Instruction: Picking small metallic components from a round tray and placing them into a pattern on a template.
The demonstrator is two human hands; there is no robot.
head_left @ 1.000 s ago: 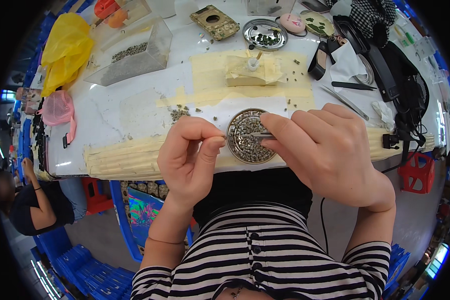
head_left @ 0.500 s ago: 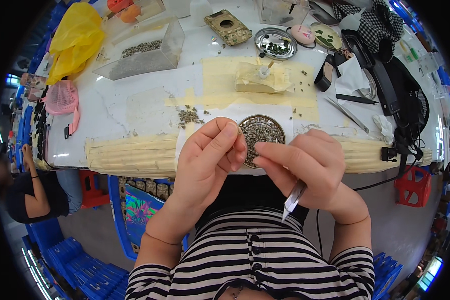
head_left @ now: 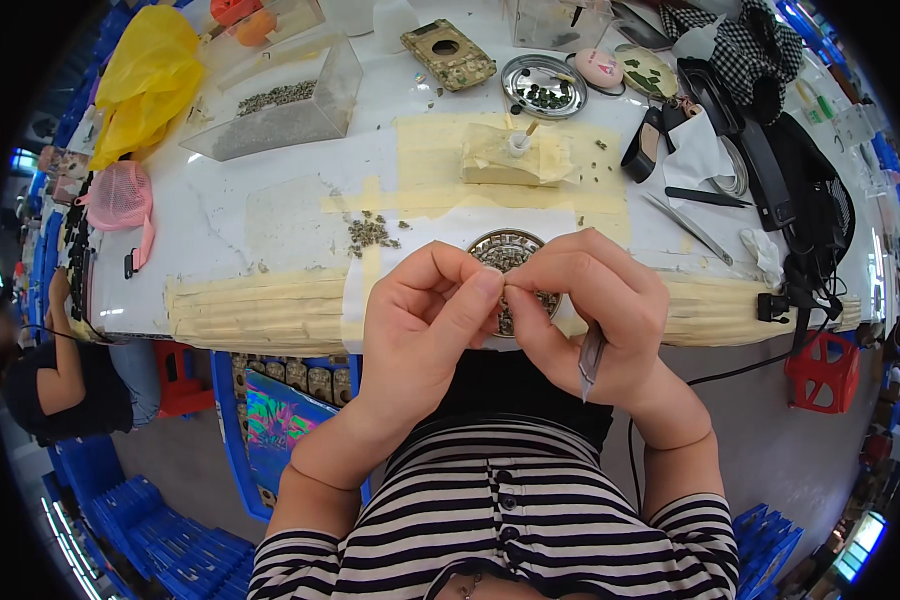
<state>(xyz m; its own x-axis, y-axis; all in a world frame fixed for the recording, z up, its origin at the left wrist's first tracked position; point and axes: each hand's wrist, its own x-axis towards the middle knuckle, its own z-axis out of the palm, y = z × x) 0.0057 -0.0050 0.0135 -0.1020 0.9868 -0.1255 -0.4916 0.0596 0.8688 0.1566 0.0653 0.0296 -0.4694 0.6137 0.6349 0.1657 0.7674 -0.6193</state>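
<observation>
My left hand [head_left: 422, 325] is closed in a pinch, thumb against index finger. What sits in the pinch is too small to make out. My right hand [head_left: 602, 318] meets it fingertip to fingertip, also pinching. A slim, pointed metal tool [head_left: 592, 360] is tucked in my right palm, its tip toward me; its upper part is hidden, so I cannot tell its exact kind. Just beyond my fingers, partly covered by them, lies a round metal dish [head_left: 505, 236] full of small greyish-brown pieces. A loose pile of similar pieces [head_left: 368, 232] rests on the table to its left.
Farther back stand a taped block [head_left: 510, 170] with a small white cup and a clear bin [head_left: 280, 120] of small pieces. At right lie tweezers [head_left: 690, 228], a black strap [head_left: 642, 145] and cables. A metal plate [head_left: 545, 72] holds dark green pieces. Someone sits at left [head_left: 65, 385].
My right hand has come left and up, so its fingertips now meet those of my left hand over the dish. The view has shifted slightly.
</observation>
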